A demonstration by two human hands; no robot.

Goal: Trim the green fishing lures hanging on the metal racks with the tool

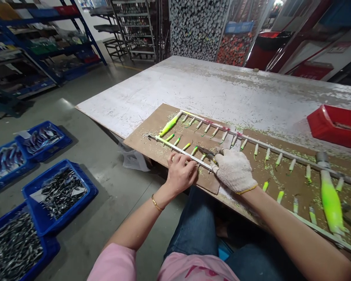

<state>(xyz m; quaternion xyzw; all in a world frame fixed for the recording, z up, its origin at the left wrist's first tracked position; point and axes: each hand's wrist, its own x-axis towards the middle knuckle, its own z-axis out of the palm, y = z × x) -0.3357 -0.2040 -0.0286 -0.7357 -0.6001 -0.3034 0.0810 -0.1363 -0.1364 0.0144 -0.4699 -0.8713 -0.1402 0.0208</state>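
Two hands work over the table in the head view. The bare left hand lies open, fingers resting on a narrow white bar hung with small neon-yellow soft lures. The right hand, in a white knit glove, clenches dark-bladed scissors beside the bar's near end. The bar runs diagonally away leftward across a brown cardboard sheet, nearer the left hand.
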